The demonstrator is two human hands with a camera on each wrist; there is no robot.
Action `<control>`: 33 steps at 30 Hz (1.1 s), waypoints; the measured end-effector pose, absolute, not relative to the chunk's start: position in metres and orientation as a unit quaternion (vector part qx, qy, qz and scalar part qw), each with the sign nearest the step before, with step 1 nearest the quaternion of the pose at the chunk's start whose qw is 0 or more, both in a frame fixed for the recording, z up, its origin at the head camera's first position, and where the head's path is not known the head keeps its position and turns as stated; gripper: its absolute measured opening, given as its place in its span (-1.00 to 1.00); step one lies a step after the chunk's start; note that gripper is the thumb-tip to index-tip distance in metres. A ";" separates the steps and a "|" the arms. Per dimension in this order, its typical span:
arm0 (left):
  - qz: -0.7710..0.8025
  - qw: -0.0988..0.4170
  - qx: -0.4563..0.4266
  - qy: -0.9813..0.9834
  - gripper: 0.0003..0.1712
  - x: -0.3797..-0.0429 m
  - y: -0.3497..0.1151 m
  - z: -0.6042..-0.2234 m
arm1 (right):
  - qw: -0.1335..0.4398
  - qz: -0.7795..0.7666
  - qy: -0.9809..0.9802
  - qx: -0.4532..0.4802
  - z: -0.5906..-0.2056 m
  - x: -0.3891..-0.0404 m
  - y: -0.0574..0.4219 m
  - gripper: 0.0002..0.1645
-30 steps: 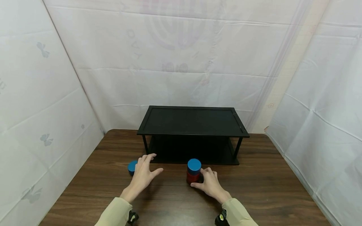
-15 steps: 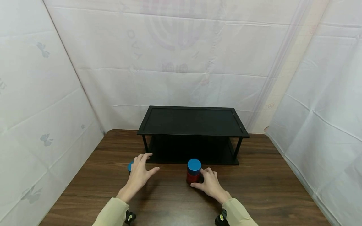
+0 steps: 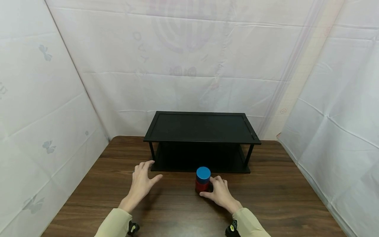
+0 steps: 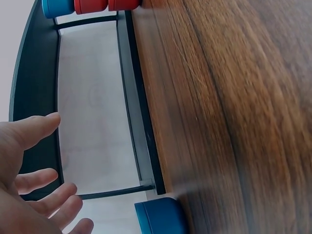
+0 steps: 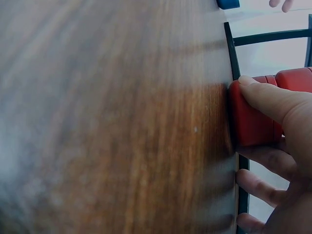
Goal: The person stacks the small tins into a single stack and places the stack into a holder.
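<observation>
Fingers [image 5: 270,160] of the right hand [image 3: 221,193] grip the blue-topped red stack [image 3: 202,180], just near of the black shelf [image 3: 204,128] on the tabletop [image 3: 281,197]; left hand [image 3: 140,185], fingers wide, is by a blue container [image 4: 163,217].

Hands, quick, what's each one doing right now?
Left hand: open, holding nothing.
Right hand: closed, holding the bottom red piece of the blue-topped stack.

Head view high, facing forward-down; wrist views low, close, sideways; all share black rack [image 3: 202,127], red container [image 5: 254,117]
</observation>
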State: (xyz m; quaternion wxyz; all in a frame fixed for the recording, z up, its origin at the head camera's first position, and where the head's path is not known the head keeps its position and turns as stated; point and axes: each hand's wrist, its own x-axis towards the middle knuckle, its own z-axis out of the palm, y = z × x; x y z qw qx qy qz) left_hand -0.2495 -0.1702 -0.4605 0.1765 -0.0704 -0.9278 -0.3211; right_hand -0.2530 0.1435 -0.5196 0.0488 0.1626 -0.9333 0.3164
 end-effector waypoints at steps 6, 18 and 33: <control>-0.320 0.173 -0.060 -0.929 -0.27 -0.250 -0.176 -0.461 | 0.048 0.316 -0.933 0.163 -0.518 -0.252 0.143 -0.28; -0.316 0.162 -0.039 -0.934 -0.28 -0.250 -0.184 -0.462 | 0.046 0.315 -0.934 0.163 -0.519 -0.253 0.143 -0.29; -0.299 0.164 -0.020 -0.940 -0.25 -0.250 -0.198 -0.466 | 0.040 0.320 -0.934 0.157 -0.517 -0.252 0.143 -0.26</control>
